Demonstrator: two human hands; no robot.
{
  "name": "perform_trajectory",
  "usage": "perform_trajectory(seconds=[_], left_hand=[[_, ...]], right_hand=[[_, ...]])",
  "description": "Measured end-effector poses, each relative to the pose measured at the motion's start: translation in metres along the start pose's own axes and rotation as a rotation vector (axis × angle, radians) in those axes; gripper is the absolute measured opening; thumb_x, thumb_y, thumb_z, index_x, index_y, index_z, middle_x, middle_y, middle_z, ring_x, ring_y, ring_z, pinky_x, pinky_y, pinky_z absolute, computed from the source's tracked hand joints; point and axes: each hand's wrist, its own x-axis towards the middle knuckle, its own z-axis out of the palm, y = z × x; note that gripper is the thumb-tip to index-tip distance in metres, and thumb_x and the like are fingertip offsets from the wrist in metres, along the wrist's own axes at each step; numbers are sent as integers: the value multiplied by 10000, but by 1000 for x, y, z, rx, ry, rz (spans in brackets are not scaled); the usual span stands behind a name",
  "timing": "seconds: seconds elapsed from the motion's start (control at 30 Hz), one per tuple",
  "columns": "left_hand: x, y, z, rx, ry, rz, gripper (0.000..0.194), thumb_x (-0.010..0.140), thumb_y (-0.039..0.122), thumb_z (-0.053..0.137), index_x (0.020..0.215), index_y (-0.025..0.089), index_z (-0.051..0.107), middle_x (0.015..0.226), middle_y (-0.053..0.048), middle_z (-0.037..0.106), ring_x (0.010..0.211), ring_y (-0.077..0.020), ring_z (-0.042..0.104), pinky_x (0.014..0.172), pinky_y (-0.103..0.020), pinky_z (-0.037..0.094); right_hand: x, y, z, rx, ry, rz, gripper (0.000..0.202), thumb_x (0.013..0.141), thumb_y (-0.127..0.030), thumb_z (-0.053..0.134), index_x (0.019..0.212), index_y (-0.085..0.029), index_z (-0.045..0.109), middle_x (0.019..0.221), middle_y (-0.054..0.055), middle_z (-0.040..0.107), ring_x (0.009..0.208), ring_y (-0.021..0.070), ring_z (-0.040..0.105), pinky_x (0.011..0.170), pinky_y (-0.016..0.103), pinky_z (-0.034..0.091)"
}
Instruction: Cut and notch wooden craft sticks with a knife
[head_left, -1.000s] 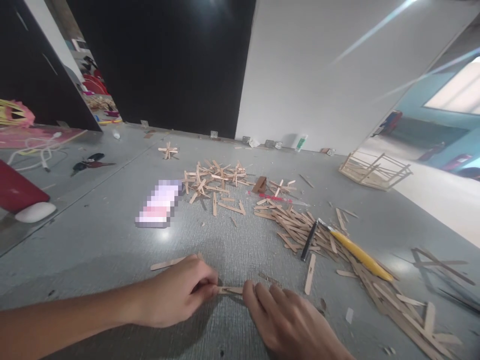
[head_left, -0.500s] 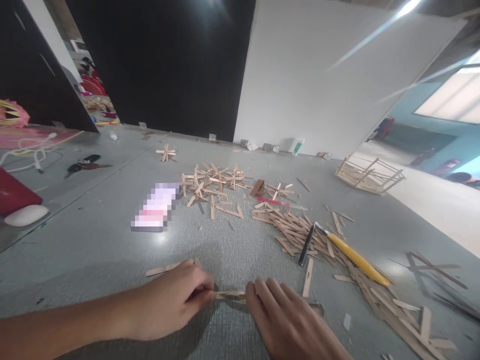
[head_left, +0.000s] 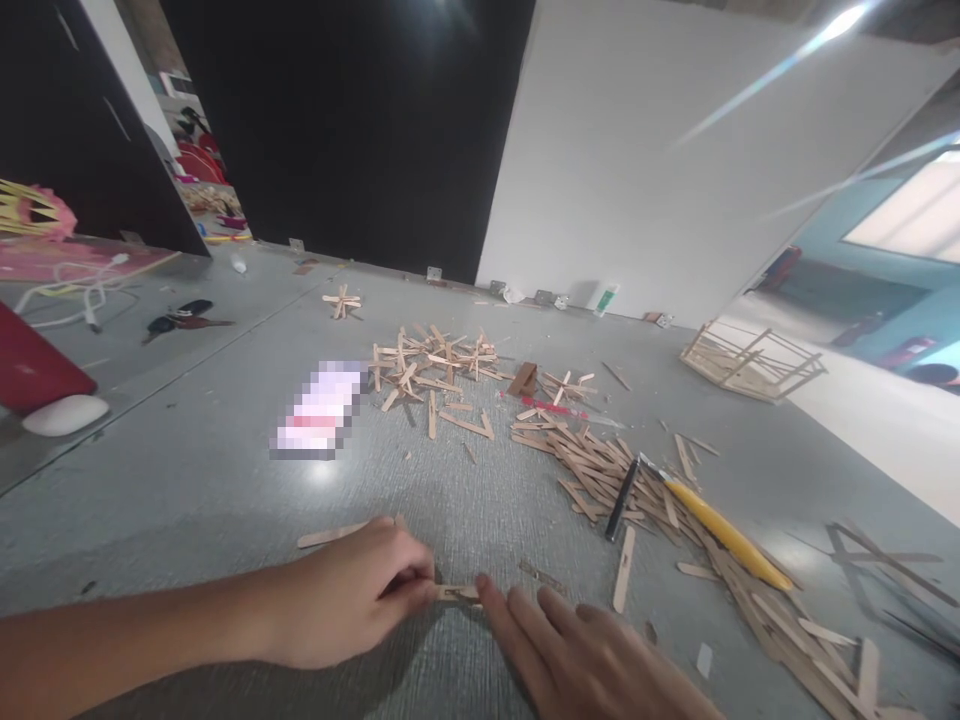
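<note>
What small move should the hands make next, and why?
Probably the right hand should press its end of the wooden piece steady: the left hand pinches the other end, while the right fingers lie extended, and a dark mark shows on the exposed stretch between.

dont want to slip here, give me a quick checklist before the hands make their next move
1. Left hand pinching the craft stick: ok.
2. Right hand at that stick's other end: ok.
3. Right thumb gripping too: cannot tell, hidden.
4. Loose craft stick apart from the left hand: cannot tell, partly hidden behind it.
5. Yellow-handled tool apart from both hands: ok, lying on the stick pile.
</note>
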Motion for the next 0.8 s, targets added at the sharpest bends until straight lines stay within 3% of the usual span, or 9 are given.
perform_trajectory(seconds=[0.23, 0.33, 0.47, 0.8], left_hand=[[0, 0, 1, 24, 29, 22, 337, 984, 301, 500, 682, 184, 595, 574, 41, 462, 561, -118, 432, 545, -251, 282], [1, 2, 1, -23, -24, -4, 348, 987, 295, 496, 660, 189, 550, 528, 56, 435, 492, -103, 392, 502, -250, 259], [1, 5, -1, -15, -38, -27, 371, 999, 279, 484, 639, 195, 507, 498, 59, 465, 444, -91, 348, 485, -260, 236], [2, 2, 0, 23, -17, -4, 363, 1009, 291, 478, 675, 184, 575, 553, 38, 493, 508, -104, 411, 520, -250, 276]], right_hand=[[10, -11, 1, 81, 44, 20, 450, 986, -128, 493, 1432, -92, 535, 897, 15, 683, 740, 143, 635, 574, 302, 454], [8, -8, 0, 80, 49, 59, 444, 995, -136, 487, 1435, -101, 533, 896, 26, 691, 763, 162, 664, 604, 299, 488], [2, -2, 2, 64, 44, 79, 453, 986, -97, 466, 1434, -69, 521, 976, 64, 713, 793, 185, 691, 620, 297, 533], [3, -8, 12, 82, 80, 55, 382, 1023, -104, 401, 1356, -12, 563, 944, 98, 702, 765, 200, 694, 639, 316, 584]])
